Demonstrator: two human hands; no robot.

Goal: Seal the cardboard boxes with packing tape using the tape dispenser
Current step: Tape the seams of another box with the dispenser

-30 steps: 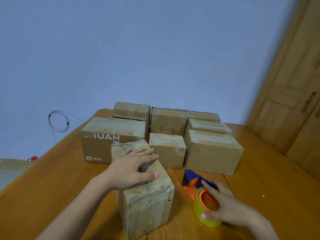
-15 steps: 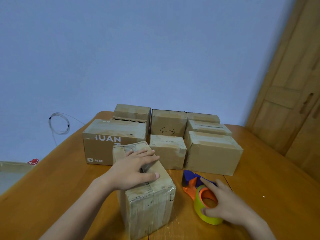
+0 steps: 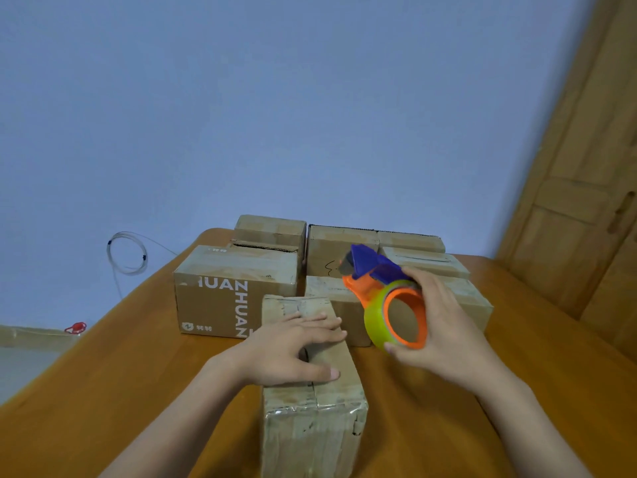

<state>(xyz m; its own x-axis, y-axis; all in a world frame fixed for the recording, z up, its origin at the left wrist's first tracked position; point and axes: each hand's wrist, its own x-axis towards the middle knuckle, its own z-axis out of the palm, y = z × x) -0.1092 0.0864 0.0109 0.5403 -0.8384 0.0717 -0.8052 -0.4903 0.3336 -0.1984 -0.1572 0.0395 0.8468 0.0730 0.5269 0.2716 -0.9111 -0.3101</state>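
A worn cardboard box (image 3: pixel 310 419) stands nearest me on the wooden table (image 3: pixel 551 374), its top flaps meeting at a centre seam. My left hand (image 3: pixel 289 350) lies flat on its top with fingers spread, pressing the flaps. My right hand (image 3: pixel 441 332) grips the tape dispenser (image 3: pixel 389 301), an orange and blue frame with a yellow-green roll, and holds it in the air to the right of the box, blade end pointing away from me.
Several more cardboard boxes are packed together behind, the largest (image 3: pixel 234 291) printed "ZHUAN" at the left. A coiled cable (image 3: pixel 125 253) hangs on the blue wall. A wooden door (image 3: pixel 586 167) stands at the right.
My right hand has lifted the tape dispenser off the table and raised it beside the box. The left hand has stayed on the box top.
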